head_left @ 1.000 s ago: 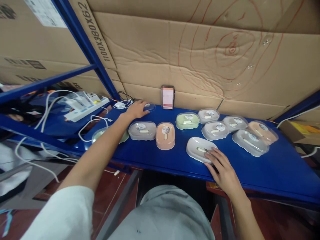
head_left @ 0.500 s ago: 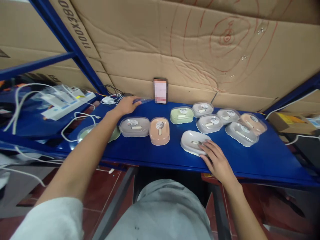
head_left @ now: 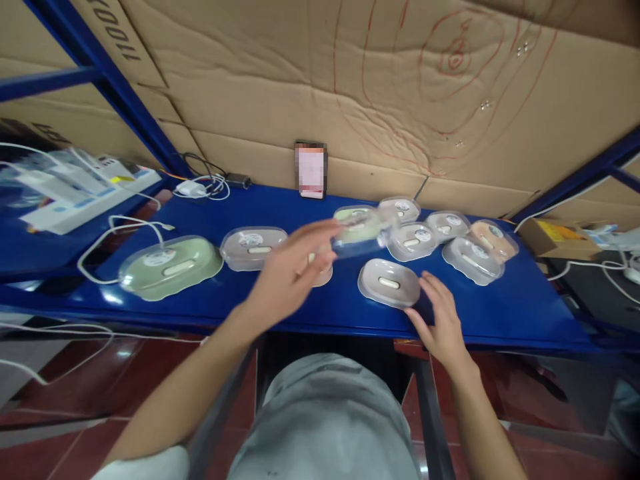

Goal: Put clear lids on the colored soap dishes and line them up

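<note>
My left hand [head_left: 295, 270], partly blurred, pinches a clear plastic cover [head_left: 360, 237] in mid-air above the table. Through it a green oval soap dish [head_left: 357, 217] shows. On the table before me sits an uncovered grey oval soap dish [head_left: 383, 280] with a pale bar in its middle. The thumb and fingers of my right hand [head_left: 440, 320] rest around its right end. Beneath my left hand, a peach soap dish [head_left: 323, 273] is mostly hidden.
Left stand a covered grey dish [head_left: 253, 247] and a larger-looking green dish [head_left: 170, 267]. Several covered dishes [head_left: 473, 260] cluster at the right. A phone [head_left: 311, 170] leans on the cardboard wall [head_left: 240, 107]. White cables and a power strip [head_left: 95, 197] lie far left.
My left hand has come from the back left of the table toward the middle, bringing the clear cover. My right hand has shifted off the grey dish's top to its right end.
</note>
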`<action>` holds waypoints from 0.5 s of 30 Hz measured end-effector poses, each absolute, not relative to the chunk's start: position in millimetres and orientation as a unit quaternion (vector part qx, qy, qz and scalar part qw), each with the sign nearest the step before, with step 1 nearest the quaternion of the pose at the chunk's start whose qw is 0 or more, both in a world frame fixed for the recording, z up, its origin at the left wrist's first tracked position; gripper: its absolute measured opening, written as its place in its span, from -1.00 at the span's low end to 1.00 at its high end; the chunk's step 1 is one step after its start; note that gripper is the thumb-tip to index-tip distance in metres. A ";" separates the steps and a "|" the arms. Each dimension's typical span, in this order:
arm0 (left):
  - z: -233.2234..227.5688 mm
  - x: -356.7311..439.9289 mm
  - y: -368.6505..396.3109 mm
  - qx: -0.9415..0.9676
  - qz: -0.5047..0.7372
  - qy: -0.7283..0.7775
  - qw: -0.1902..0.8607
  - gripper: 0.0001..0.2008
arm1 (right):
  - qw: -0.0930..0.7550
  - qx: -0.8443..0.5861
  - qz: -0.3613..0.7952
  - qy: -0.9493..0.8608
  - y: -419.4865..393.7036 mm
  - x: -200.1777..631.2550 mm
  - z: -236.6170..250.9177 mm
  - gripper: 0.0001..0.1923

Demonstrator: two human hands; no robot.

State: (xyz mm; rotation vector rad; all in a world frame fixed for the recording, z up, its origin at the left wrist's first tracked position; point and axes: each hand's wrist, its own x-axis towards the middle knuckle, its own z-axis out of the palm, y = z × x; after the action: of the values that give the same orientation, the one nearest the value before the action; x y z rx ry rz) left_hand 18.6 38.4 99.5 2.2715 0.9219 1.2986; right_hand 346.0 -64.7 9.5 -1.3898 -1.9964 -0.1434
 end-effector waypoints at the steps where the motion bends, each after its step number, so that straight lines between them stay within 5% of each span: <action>1: 91.1 29.9 32.2 0.821 0.449 0.310 0.168 -0.63 | 0.370 -0.539 -0.066 -0.754 -65.3 344.2 12.4 -0.17; 5: 54.8 70.2 25.8 0.887 0.378 0.237 0.116 -0.61 | 0.385 -0.539 -0.068 -0.746 -62.8 340.1 20.1 -0.03; 15: 16.6 92.2 42.9 0.919 0.306 0.191 0.160 -0.61 | 0.284 -0.558 0.022 -0.779 -53.7 350.8 2.2 -0.26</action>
State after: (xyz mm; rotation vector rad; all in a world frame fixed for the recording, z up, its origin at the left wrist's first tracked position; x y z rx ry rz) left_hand 92.2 42.9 16.6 2.6245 0.5470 0.8732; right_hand 350.8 -53.7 2.2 -1.4940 -2.0852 0.0592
